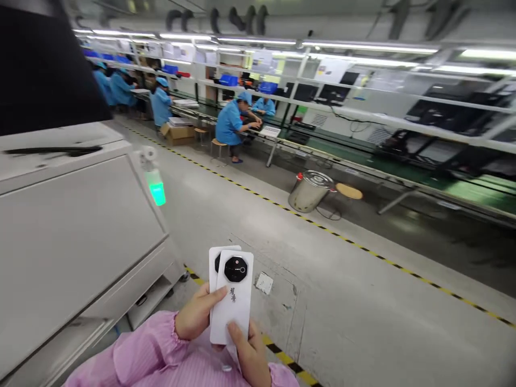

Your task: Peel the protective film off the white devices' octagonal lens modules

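Two white phones (pixel 237 317), or phone back covers, are stacked and slightly fanned in front of my chest; I cannot tell which they are. The top one shows a black eight-sided camera window and dark brush-style characters. The rear one (pixel 213 271) peeks out to the left and above. My left hand (pixel 197 313) grips the left edges, its thumb lying across the top one. With the thumb on its lower face, my right hand (pixel 252 352) holds the lower right part. Most of my fingers are hidden behind the stack.
A large pale machine cabinet (pixel 76 231) with a green light (pixel 157 193) stands close on my left. Across the aisle, a long workbench (pixel 346 158) has several people in blue seated along it. A metal drum (pixel 308 192) and a stool (pixel 349 191) stand by the yellow-black floor line (pixel 336 234).
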A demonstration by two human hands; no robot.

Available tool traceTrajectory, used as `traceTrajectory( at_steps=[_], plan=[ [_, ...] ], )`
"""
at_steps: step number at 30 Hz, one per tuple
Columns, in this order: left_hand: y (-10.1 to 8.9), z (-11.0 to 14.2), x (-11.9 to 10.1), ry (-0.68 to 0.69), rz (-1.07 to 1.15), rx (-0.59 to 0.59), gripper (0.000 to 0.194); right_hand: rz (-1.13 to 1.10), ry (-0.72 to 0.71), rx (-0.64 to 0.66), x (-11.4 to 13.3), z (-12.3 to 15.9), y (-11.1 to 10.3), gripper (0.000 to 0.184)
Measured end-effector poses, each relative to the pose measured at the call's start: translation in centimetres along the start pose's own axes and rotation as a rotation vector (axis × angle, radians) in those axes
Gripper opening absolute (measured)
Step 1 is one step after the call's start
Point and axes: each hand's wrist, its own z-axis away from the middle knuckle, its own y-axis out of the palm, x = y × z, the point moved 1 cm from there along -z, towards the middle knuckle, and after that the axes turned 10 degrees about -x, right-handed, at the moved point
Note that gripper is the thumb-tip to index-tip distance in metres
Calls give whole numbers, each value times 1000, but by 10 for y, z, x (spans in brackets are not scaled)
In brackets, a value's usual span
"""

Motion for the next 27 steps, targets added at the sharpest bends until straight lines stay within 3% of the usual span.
traceTrajectory(
  at_steps=[5,7,9,13,16,18,21,25,27],
  plan=[
    [2,-93,-31,-92,-60,98,36,-70,38,-105,-16,-82,22,44],
    [1,-130,-55,-103,-83,122,39,-118,67,-138,-14,-119,41,45],
    [-3,-165,-85,-92,-119,137,40,-145,99,-66,-5,-158,68,46],
    [-27,-229,-140,-13,-60,176,47,-72,144,259,43,-237,129,43],
    [-58,-266,-157,175,-54,155,63,85,104,358,102,-292,158,42],
    [-81,-280,-153,256,-216,22,62,184,15,347,140,-328,170,38],
    [-105,-285,-143,209,-272,-61,54,172,-111,285,171,-379,192,31],
    [-109,-280,-155,210,-211,-86,23,77,-33,382,154,-429,241,32],
    [-106,-280,-169,253,-163,-150,23,84,46,445,133,-445,269,33]
  ],
)
